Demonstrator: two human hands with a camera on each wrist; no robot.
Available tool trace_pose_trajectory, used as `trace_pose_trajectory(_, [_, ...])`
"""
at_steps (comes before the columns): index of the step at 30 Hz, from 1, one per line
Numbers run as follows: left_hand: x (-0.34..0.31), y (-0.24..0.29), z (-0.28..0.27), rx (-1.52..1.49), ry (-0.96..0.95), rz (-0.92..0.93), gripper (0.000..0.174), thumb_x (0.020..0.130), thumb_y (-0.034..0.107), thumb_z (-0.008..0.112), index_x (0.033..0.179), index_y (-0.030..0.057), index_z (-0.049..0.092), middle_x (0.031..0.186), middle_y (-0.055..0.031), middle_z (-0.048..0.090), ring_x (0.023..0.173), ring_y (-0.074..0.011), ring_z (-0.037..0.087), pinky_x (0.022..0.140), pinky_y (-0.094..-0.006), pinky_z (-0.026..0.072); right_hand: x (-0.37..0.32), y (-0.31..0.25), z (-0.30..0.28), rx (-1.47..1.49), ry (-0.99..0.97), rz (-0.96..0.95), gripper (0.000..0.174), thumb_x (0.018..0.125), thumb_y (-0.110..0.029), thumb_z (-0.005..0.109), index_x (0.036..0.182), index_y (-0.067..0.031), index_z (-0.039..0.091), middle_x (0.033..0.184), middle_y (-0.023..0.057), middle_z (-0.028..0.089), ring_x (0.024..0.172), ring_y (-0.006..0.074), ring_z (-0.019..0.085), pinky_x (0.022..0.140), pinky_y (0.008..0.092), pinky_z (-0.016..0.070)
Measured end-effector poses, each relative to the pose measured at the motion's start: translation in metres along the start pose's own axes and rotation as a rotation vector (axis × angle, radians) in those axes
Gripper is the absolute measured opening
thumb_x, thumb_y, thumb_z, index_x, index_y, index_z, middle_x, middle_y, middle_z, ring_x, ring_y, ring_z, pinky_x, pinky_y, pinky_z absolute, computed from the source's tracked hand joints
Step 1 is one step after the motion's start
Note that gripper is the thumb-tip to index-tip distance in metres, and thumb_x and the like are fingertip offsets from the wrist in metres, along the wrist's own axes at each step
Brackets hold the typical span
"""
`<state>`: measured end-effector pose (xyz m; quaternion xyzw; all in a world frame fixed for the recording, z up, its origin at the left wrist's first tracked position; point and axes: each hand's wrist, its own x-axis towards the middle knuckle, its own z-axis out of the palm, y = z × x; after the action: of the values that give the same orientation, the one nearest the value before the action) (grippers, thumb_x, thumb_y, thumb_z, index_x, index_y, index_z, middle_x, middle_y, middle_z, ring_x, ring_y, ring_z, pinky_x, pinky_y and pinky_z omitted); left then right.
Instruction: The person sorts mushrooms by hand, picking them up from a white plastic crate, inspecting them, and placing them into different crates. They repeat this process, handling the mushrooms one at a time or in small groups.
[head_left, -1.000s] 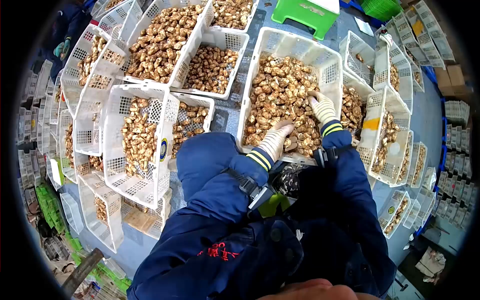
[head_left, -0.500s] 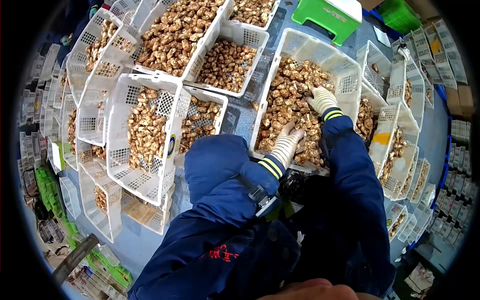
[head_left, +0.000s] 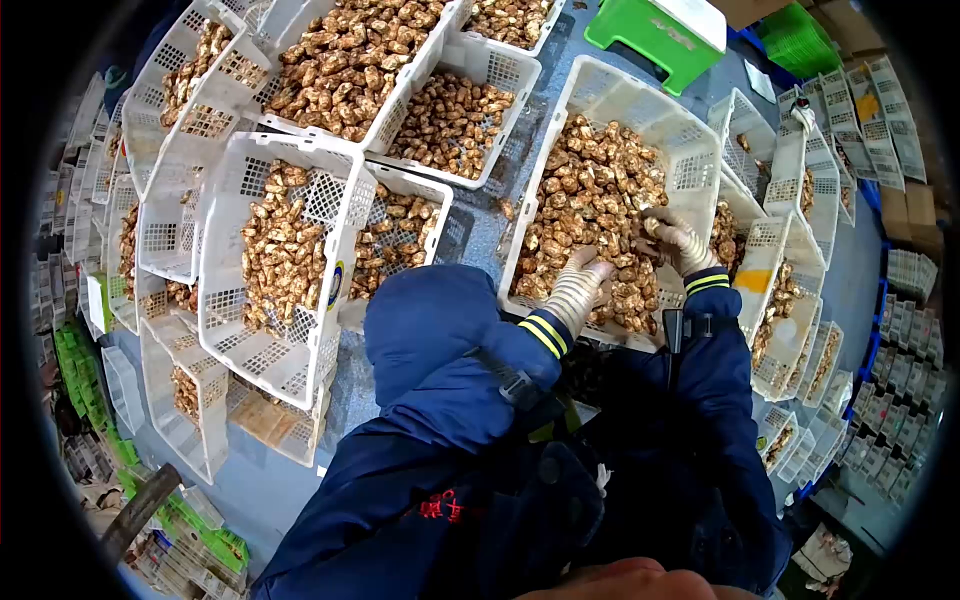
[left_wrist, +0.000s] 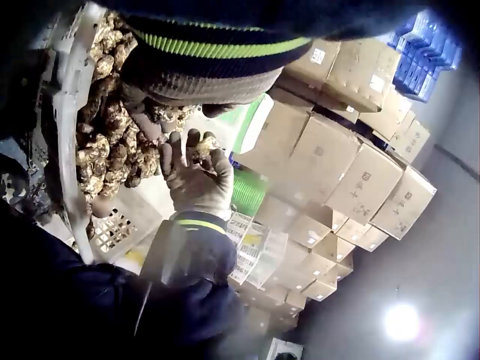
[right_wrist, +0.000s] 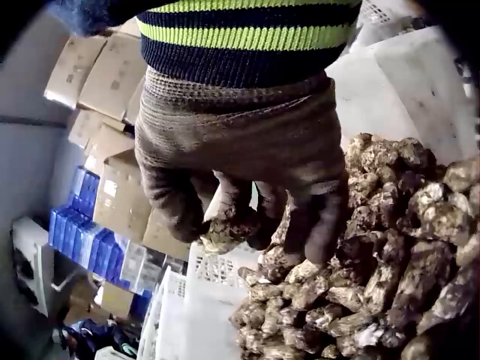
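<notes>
Both gloved hands are over a white plastic crate (head_left: 590,85) of brown-and-cream mushrooms (head_left: 575,190) with soil on them. My right hand (head_left: 685,245) pinches one mushroom (right_wrist: 225,232) between curled fingers and thumb, at the crate's right side. That same mushroom (left_wrist: 201,146) shows at the fingertips in the left wrist view. My left hand (head_left: 575,288) is over the near part of the heap, fingers bent. In the left wrist view, a mushroom (left_wrist: 172,114) sits between its fingers and thumb, partly hidden by the glove.
More crates of mushrooms stand to the left, one white crate (head_left: 345,200) nearest, and others on the right, one crate (head_left: 770,270) with a yellow patch. A green and white stool (head_left: 660,45) is beyond the working crate. Cardboard boxes (left_wrist: 322,154) are stacked behind.
The right hand has drawn back from the heap toward the near right side and now has a mushroom at its fingertips. The left hand stays low over the heap. The head view has shifted slightly.
</notes>
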<state>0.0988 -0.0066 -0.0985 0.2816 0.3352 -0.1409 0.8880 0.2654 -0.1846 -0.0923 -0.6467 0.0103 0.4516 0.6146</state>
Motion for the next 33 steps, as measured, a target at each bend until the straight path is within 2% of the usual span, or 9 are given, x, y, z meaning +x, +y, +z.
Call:
trace_pose_trajectory(3, [-0.003, 0.002, 0.005, 0.019, -0.007, -0.006, 0.05, 0.091, 0.014, 0.056, 0.136, 0.0026, 0.038, 0.111, -0.008, 0.055, 0.095, -0.0167, 0.056, 0.079, -0.0309, 0.0503, 0.008, -0.012, 0.011, 0.038, 0.106, -0.102, 0.049, 0.084, -0.033, 0.064, 0.121, -0.0031, 0.055, 0.119, 0.0099, 0.056, 0.105, 0.0175, 0.054, 0.087, 0.0352, 0.0496])
trace_pose_trajectory(7, [0.003, -0.003, 0.001, 0.04, -0.021, 0.015, 0.049, 0.09, 0.016, 0.058, 0.135, 0.0026, 0.041, 0.113, -0.0092, 0.055, 0.094, -0.0187, 0.057, 0.079, -0.0312, 0.0512, 0.078, -0.007, 0.023, -1.1, 0.35, -0.118, 0.046, 0.084, -0.027, 0.064, 0.126, -0.0098, 0.054, 0.106, 0.0172, 0.066, 0.099, 0.0323, 0.063, 0.091, 0.0352, 0.0474])
trace_pose_trajectory(11, [0.0, 0.0, 0.004, 0.047, 0.01, 0.0, 0.049, 0.09, 0.017, 0.058, 0.134, 0.0031, 0.042, 0.114, -0.0096, 0.055, 0.093, -0.019, 0.058, 0.078, -0.0312, 0.0517, 0.099, 0.014, 0.033, -1.44, 0.175, -0.081, 0.049, 0.081, -0.029, 0.066, 0.126, -0.012, 0.056, 0.119, 0.0198, 0.061, 0.108, 0.0341, 0.059, 0.095, 0.0386, 0.0454])
trace_pose_trajectory(14, [-0.001, 0.002, 0.004, 0.051, 0.0, 0.011, 0.048, 0.09, 0.017, 0.058, 0.134, 0.0038, 0.043, 0.112, -0.009, 0.055, 0.092, -0.0177, 0.058, 0.077, -0.0305, 0.0517, 0.08, 0.002, 0.023, -1.109, 0.108, 0.002, 0.054, 0.079, -0.044, 0.063, 0.119, -0.0083, 0.062, 0.117, 0.0182, 0.063, 0.106, 0.0315, 0.06, 0.094, 0.0357, 0.0455])
trace_pose_trajectory(19, [0.008, -0.006, -0.001, -0.01, -0.056, -0.001, 0.046, 0.091, 0.016, 0.057, 0.133, 0.0031, 0.043, 0.109, -0.0073, 0.055, 0.088, -0.0175, 0.057, 0.076, -0.0309, 0.0517, 0.034, 0.005, -0.007, 0.298, -0.056, -0.084, 0.063, 0.088, -0.037, 0.061, 0.137, -0.0032, 0.039, 0.135, 0.0143, 0.048, 0.111, 0.0265, 0.057, 0.092, 0.0482, 0.0488])
trace_pose_trajectory(21, [-0.003, 0.001, 0.007, -0.002, -0.035, 0.003, 0.047, 0.091, 0.016, 0.057, 0.134, 0.0031, 0.042, 0.108, -0.0076, 0.055, 0.09, -0.0179, 0.057, 0.077, -0.0326, 0.0517, 0.034, -0.015, 0.024, 0.185, 0.079, -0.054, 0.065, 0.083, -0.036, 0.07, 0.131, 0.0007, 0.045, 0.124, 0.0161, 0.055, 0.101, 0.0215, 0.06, 0.082, 0.0315, 0.0542])
trace_pose_trajectory(28, [0.011, -0.004, -0.003, 0.044, 0.0, 0.013, 0.046, 0.089, 0.014, 0.057, 0.131, 0.0001, 0.045, 0.109, -0.0088, 0.056, 0.092, -0.0172, 0.056, 0.077, -0.0286, 0.0481, 0.13, -0.008, 0.106, -1.6, 0.178, -0.125, 0.045, 0.084, -0.032, 0.064, 0.124, -0.0111, 0.057, 0.103, 0.015, 0.067, 0.097, 0.0303, 0.063, 0.087, 0.038, 0.0501])
trace_pose_trajectory(32, [0.009, -0.003, -0.003, -0.021, -0.034, 0.048, 0.042, 0.09, 0.014, 0.056, 0.129, 0.0012, 0.047, 0.11, -0.0085, 0.056, 0.093, -0.0169, 0.056, 0.077, -0.0284, 0.048, 0.116, 0.0, 0.08, -1.173, 0.212, -0.212, 0.049, 0.08, -0.03, 0.068, 0.123, -0.0082, 0.059, 0.107, 0.0188, 0.066, 0.098, 0.0291, 0.064, 0.085, 0.0364, 0.0503])
trace_pose_trajectory(33, [0.0, 0.003, 0.002, -0.024, -0.011, 0.025, 0.04, 0.091, 0.015, 0.056, 0.129, 0.0034, 0.048, 0.108, -0.0077, 0.057, 0.093, -0.0168, 0.057, 0.078, -0.0297, 0.0485, 0.096, -0.01, 0.076, -0.585, 0.143, -0.021, 0.048, 0.081, -0.028, 0.068, 0.122, -0.0048, 0.059, 0.105, 0.0169, 0.068, 0.095, 0.0247, 0.065, 0.083, 0.033, 0.0507])
